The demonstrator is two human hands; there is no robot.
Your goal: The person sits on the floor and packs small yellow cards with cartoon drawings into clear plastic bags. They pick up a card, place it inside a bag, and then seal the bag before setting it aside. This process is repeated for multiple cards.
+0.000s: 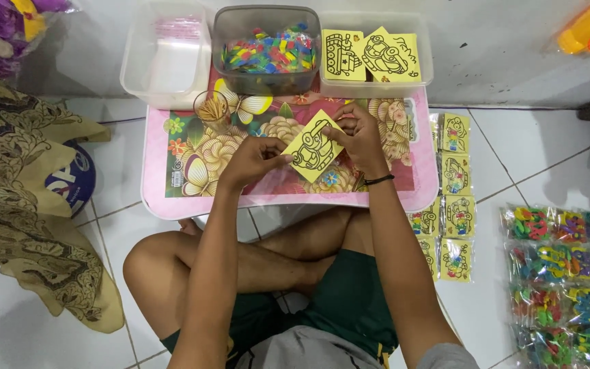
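We are holding a yellow card (313, 145) above the pink table (172, 198), left hand (253, 158) and right hand (360, 133) each pinching an edge with closed fingers; we are best gripping lightly, keeping it flat.

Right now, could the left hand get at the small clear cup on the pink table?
Probably yes: the left hand holds the yellow card, but the clear cup stands just beyond it with nothing between.
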